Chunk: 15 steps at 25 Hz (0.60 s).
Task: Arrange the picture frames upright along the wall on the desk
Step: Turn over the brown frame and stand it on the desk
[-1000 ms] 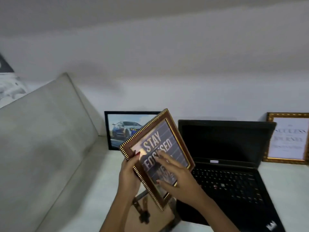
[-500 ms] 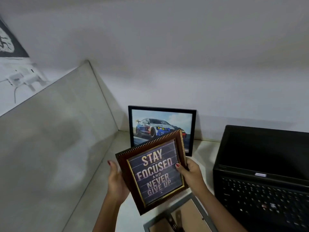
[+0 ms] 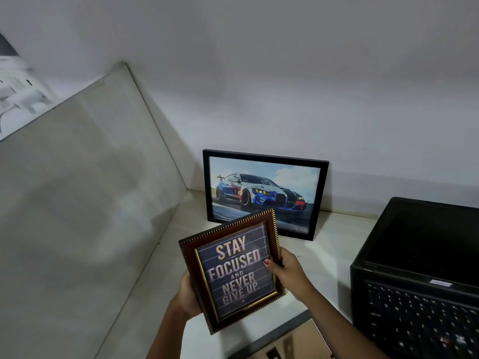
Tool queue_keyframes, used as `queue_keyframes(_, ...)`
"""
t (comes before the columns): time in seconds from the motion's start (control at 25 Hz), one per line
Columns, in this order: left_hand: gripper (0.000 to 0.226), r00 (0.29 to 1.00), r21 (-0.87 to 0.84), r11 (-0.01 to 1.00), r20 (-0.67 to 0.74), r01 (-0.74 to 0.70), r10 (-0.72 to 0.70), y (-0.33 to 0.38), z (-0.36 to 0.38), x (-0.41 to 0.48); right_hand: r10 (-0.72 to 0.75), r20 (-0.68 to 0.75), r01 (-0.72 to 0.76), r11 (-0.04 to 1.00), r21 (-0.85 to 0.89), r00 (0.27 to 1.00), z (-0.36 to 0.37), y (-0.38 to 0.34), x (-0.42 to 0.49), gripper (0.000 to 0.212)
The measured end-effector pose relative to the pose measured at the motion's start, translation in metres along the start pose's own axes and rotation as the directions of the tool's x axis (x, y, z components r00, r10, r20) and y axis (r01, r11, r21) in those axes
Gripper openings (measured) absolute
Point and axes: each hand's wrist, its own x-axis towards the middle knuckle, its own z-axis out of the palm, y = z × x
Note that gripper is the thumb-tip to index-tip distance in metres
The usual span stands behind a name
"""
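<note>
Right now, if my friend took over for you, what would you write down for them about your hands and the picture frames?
Left hand: holding the left edge of the brown frame.
Right hand: holding its right edge, thumb on the glass.
The brown frame is up in the air, over the desk, not set down.
Done: the car picture stands leaning on the wall.
Left: stand the brown frame by the wall. Another frame lies face down at the near edge and needs standing up too.
The laptop sits open on the right.
</note>
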Motion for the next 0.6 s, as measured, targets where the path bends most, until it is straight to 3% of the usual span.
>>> queue_keyframes(0.08, 0.077, 0.999, -0.012, 1.0, -0.047, -0.006, 0.005, -0.011, -0.004, 0.002, 0.018, 0.027, -0.018, 0.999, -0.028, 0.999, 0.0, 0.007, 0.003, 0.018)
queue_keyframes(0.16, 0.072, 0.989, -0.008, 0.995, -0.108, -0.099, 0.098, -0.02, -0.007, 0.0, 0.016, 0.061, -0.012, 0.998, -0.061, 0.998, 0.001, 0.01, 0.001, 0.021)
queue_keyframes(0.28, 0.038, 0.922, 0.013, 0.968, -0.305, -0.249, 0.241, -0.029, -0.003, -0.01, -0.019, 0.079, 0.029, 0.99, -0.136, 0.997, 0.004, 0.011, -0.009, 0.029)
queue_keyframes(0.36, 0.035, 0.876, 0.056, 0.96, -0.396, -0.276, 0.275, -0.035, -0.001, -0.014, -0.066, 0.017, 0.068, 0.981, -0.184, 0.998, 0.001, 0.011, -0.023, 0.043)
queue_keyframes(0.52, 0.022, 0.729, 0.17, 0.98, -0.658, -0.099, 0.187, -0.059, -0.002, -0.037, -0.145, -0.142, 0.062, 0.88, -0.472, 0.979, -0.031, 0.025, -0.079, 0.046)
queue_keyframes(0.6, 0.018, 0.627, 0.307, 0.944, -0.761, 0.121, 0.167, -0.089, -0.006, -0.048, -0.031, -0.144, -0.058, 0.819, -0.571, 0.989, -0.046, 0.037, -0.112, 0.048)
